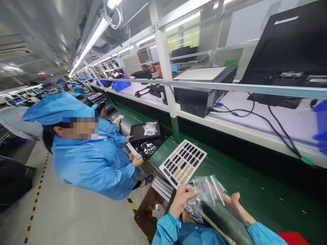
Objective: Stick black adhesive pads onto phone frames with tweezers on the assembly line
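Around 9 o'clock in the view, a co-worker (pixel 89 163) in a blue smock and cap stands side-on at the line, one hand (pixel 138 161) closed around a small silver-topped item, probably set low to work over the belt. Just past that hand, near 10 o'clock, a black tray (pixel 144 131) with a bagged item in it lies flat on the green conveyor belt (pixel 255 190), within the co-worker's reach. Near centre, a card of dark strips (pixel 182 163) lies flat on the belt, angled, beside the person's work area. Below it at 7 o'clock, an open cardboard box (pixel 149 217) sits against the belt edge, handy for reaching down into. At 6 o'clock, the person's left hand (pixel 181 200) has its fingers curled closed, pinching a clear plastic bag (pixel 205 194), forearm angled up from a blue sleeve. The bag is stretched across toward the right hand (pixel 238 208), which sits at 5 o'clock, fingers extended and blurred; cannot tell if they pinch the film. Holding it between both hands keeps the bag raised above the belt.
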Available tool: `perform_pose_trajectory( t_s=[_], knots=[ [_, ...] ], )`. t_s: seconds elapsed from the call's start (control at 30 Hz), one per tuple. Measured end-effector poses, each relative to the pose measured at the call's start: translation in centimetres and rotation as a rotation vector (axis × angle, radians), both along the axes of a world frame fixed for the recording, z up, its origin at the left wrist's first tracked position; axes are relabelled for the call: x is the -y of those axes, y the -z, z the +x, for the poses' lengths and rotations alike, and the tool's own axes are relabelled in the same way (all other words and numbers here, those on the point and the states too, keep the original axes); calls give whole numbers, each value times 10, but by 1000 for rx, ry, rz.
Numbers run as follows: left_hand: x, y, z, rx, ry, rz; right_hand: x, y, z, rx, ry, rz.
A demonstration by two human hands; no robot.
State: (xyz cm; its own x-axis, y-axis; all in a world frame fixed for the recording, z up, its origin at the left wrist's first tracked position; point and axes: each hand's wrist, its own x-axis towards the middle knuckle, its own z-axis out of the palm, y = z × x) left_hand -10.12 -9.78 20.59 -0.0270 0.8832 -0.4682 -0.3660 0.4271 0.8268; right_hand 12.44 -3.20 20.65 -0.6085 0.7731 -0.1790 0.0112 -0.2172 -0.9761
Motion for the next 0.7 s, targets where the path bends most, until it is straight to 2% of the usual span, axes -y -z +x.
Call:
perform_pose_trajectory(
  t_s=[0.1,0.17,0.3,0.43,0.5,0.57,0.7],
  knots=[
    [-2,-1,5,16,40,42,-1,-13,-16,-202,239,-381],
    [-3,-1,10,34,58,54,-2,-18,-27,-197,400,-471],
    [-3,1,17,87,38,43,-8,-18,-27,-219,592,-461],
    [1,1,13,122,-40,37,-25,-15,16,-171,834,-209],
    [3,1,10,124,-63,36,-34,-18,47,-103,877,-112],
    [2,3,8,118,-73,29,-42,-25,74,-37,833,-87],
    [-10,19,12,102,-65,3,-49,-31,102,-29,712,-254]
  ],
)
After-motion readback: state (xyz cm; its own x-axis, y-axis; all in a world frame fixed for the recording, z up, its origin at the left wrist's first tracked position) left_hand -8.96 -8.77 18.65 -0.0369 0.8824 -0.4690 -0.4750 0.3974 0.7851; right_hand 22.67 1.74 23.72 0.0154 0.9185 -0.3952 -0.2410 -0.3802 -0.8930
